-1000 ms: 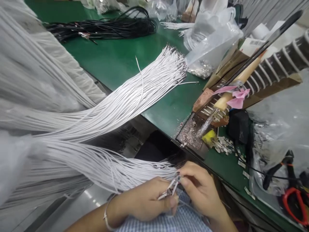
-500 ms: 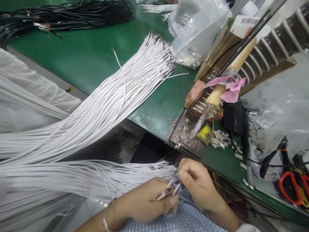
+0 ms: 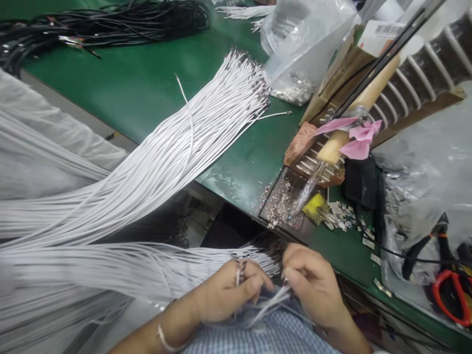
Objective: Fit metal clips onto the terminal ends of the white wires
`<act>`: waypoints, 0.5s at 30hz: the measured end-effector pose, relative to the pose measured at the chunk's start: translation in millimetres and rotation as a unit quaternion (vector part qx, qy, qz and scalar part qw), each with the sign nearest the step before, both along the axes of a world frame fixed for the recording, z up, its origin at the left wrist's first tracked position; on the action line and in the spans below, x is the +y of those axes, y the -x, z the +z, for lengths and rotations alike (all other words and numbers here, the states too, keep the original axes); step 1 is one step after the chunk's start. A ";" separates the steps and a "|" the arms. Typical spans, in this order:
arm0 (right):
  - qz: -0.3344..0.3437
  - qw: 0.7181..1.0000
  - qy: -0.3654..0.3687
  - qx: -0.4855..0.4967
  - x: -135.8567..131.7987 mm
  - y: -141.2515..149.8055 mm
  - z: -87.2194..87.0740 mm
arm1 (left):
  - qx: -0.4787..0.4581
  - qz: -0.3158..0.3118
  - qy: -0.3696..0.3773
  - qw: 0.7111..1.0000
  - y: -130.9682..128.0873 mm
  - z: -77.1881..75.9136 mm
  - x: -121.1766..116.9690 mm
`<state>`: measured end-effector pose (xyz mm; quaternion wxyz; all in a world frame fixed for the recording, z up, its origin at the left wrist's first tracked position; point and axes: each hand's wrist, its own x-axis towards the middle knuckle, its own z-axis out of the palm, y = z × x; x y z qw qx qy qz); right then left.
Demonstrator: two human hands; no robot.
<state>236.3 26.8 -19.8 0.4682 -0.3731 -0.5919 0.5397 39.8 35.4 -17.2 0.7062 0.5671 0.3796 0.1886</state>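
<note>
My left hand point(image 3: 228, 292) is closed on the ends of a few white wires point(image 3: 240, 269), with their metal tips poking up between thumb and fingers. My right hand point(image 3: 313, 285) pinches another white wire point(image 3: 271, 302) that runs down and left across my checked shirt. Both hands work low in the view, below the green table edge. A lower bundle of white wires point(image 3: 110, 270) leads from the left into my hands. A second thick bundle point(image 3: 177, 152) lies across the green table point(image 3: 140, 83) with its tips at the upper right.
A soldering iron point(image 3: 346, 132) with a wooden handle rests on a stand over a tray point(image 3: 283, 201) of solder bits. Clear plastic bags point(image 3: 306, 39) of small metal parts, black cables point(image 3: 110, 22) at the back, and red-handled pliers point(image 3: 450, 295) at the right edge.
My left hand has turned the wire ends upward and shifted slightly left. My right hand has moved down and drawn one wire out to the right.
</note>
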 end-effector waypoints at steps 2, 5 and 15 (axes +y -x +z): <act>0.018 1.000 -0.019 0.016 -1.3 -4.5 1.3 | -0.001 0.046 0.045 0.998 0.5 -3.3 -1.2; 0.041 0.999 -0.016 -0.018 -1.7 -6.4 3.2 | -0.013 0.084 0.116 0.990 0.3 -8.7 -4.8; -0.015 0.982 -0.044 -0.181 -3.0 6.9 -5.8 | -0.020 0.052 0.082 0.995 -1.8 -4.7 -10.9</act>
